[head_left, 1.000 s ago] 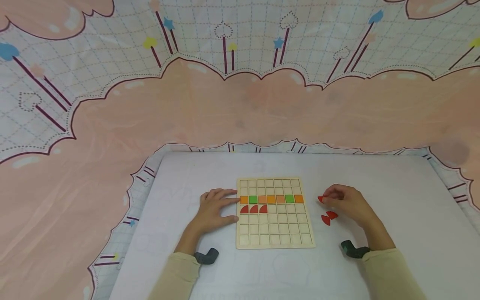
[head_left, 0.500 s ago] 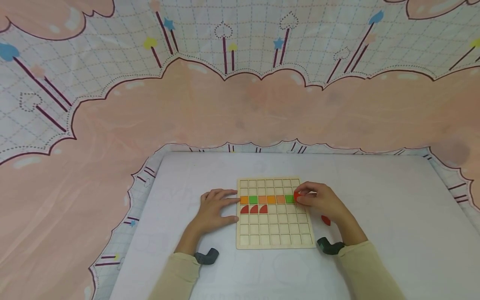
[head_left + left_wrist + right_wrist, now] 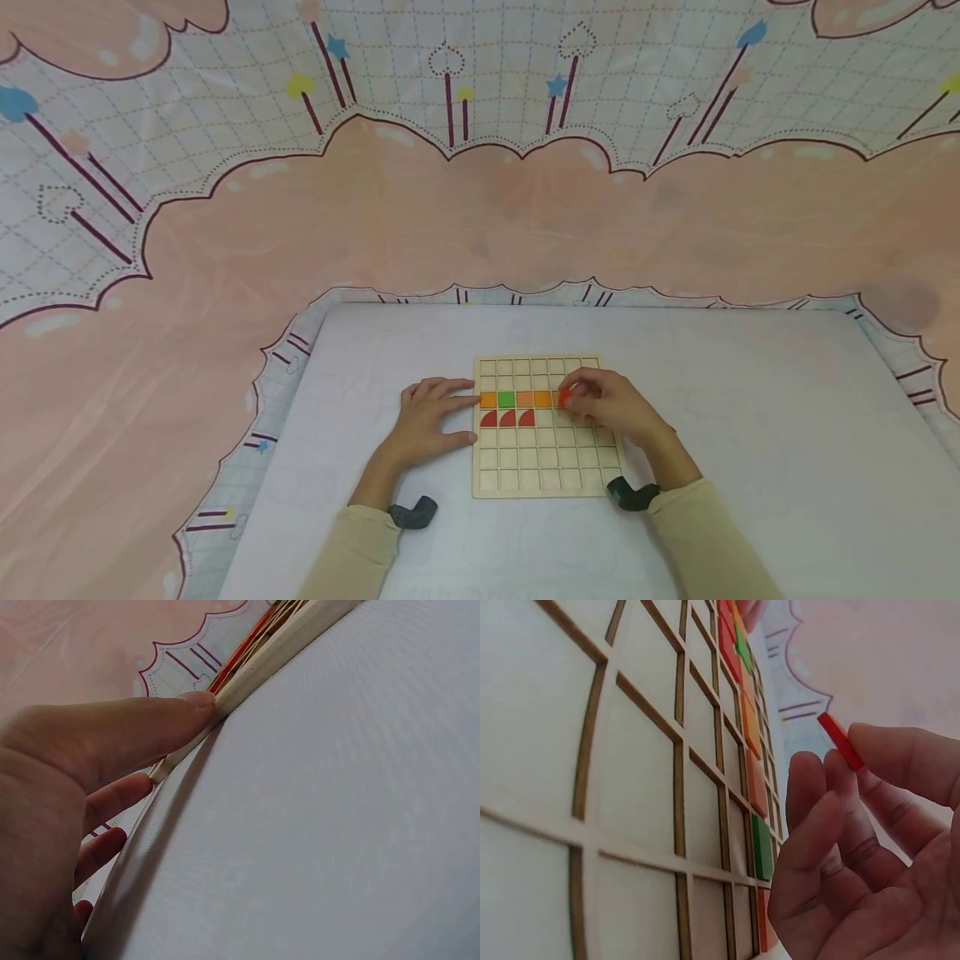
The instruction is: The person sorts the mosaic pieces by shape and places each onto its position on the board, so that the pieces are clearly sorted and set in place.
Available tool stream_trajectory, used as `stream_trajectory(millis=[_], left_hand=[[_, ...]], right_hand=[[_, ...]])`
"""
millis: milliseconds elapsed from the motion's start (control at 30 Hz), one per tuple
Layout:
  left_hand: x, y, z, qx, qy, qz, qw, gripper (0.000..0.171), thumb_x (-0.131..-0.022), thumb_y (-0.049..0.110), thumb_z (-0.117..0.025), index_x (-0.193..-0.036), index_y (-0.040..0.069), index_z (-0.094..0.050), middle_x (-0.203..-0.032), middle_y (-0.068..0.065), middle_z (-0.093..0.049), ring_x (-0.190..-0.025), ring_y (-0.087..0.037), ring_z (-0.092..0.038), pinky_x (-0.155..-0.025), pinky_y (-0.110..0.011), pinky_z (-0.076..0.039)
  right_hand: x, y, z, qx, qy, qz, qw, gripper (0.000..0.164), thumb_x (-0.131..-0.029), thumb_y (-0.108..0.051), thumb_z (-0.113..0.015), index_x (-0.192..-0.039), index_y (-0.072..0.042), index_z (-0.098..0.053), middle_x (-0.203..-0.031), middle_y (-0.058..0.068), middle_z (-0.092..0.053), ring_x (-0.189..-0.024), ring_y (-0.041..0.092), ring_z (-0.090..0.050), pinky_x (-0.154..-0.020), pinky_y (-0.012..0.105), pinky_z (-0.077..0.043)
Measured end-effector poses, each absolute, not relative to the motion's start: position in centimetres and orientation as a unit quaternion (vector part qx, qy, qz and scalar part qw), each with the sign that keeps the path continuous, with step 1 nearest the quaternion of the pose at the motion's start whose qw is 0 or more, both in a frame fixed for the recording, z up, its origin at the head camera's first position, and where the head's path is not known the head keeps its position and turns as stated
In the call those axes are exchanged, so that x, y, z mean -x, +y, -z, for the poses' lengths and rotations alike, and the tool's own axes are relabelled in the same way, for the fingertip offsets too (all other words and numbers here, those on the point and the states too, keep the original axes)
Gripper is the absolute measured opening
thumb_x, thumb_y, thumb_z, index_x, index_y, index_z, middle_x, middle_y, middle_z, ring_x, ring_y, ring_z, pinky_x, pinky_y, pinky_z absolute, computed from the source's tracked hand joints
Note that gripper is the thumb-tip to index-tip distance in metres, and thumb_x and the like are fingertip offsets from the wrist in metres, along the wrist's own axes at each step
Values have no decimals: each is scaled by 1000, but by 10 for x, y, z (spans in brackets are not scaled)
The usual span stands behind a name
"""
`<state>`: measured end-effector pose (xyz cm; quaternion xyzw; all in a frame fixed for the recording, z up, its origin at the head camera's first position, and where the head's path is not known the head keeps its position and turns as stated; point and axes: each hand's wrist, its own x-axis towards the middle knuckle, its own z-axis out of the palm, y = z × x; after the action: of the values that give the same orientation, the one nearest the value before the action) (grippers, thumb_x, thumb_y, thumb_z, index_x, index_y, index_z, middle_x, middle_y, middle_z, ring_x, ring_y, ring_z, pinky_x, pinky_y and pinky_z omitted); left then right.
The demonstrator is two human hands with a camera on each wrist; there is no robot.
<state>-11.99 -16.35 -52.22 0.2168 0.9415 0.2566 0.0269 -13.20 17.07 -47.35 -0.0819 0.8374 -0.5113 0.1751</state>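
A wooden grid board (image 3: 508, 459) lies on the white table. One row holds orange, green and peach square tiles (image 3: 506, 400); below it at the left sit 3 red quarter-circle tiles (image 3: 507, 418). My left hand (image 3: 429, 421) touches the board's left edge with fingers and thumb spread; in the left wrist view the thumb (image 3: 169, 731) presses against the wooden edge. Above the tile row my right hand (image 3: 611, 404) pinches a red tile (image 3: 841, 741) between thumb and finger, apart from the board. That hand and arm hide part of the board's right side.
White tabletop (image 3: 787, 400) surrounds the board. A patterned cloth (image 3: 480, 217) with peach and grid print hangs behind it. Dark wrist-worn devices (image 3: 414, 512) show at both cuffs. The right forearm covers the spot where loose red tiles lay.
My right hand has carried the red tile leftward from beside the board to above it. The loose red tiles on the right are now hidden behind the arm. My left hand stays put.
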Motion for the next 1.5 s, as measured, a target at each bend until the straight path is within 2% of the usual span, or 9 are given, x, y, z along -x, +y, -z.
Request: stream_trajectory(millis=[200,433,800,1033,1500], left_hand=[[120,-164,523,-214,943,-254,30,59,-82,49,-77,-137,31,-66,-154,9,-51,-143,-24,-37,-114,-60,-20],[120,-164,523,-214,942,-257,24,58,-82,49,-77,-136,31,-67,-153,9,-52,-142,-24,-38,-114,-60,-20],[122,-165,522,-225,941,-251,25,59,-83,50,-76,-137,30,-66,-154,7,-52,-141,-24,-38,-113,-59,-21],[122,-166,522,-224,943,-243,37,60,-84,53,-75,-139,31,-65,-155,8,-50,-142,-23,-37,-113,-58,-21],[121,-166,521,-229,940,-251,27,59,-83,50,-75,-137,29,-66,-154,6,-51,-141,-25,-38,-112,-59,-21]], right_hand=[[131,161,477,78,845,500,174,16,-91,-14,-74,-107,-14,-72,-89,5,-68,-79,20,-62,-70,31,-52],[131,152,483,87,847,498,164,14,-89,-16,-77,-102,-15,-73,-89,3,-70,-83,20,-62,-77,33,-51],[131,143,488,93,876,453,136,10,-89,-18,-78,-97,-16,-73,-85,-1,-68,-78,16,-60,-74,31,-48],[131,141,483,72,881,443,147,8,-88,-18,-78,-93,-16,-72,-83,-2,-68,-79,16,-59,-75,33,-45],[132,141,487,72,883,438,153,6,-85,-16,-79,-86,-16,-73,-76,-2,-64,-74,16,-56,-70,32,-44]])
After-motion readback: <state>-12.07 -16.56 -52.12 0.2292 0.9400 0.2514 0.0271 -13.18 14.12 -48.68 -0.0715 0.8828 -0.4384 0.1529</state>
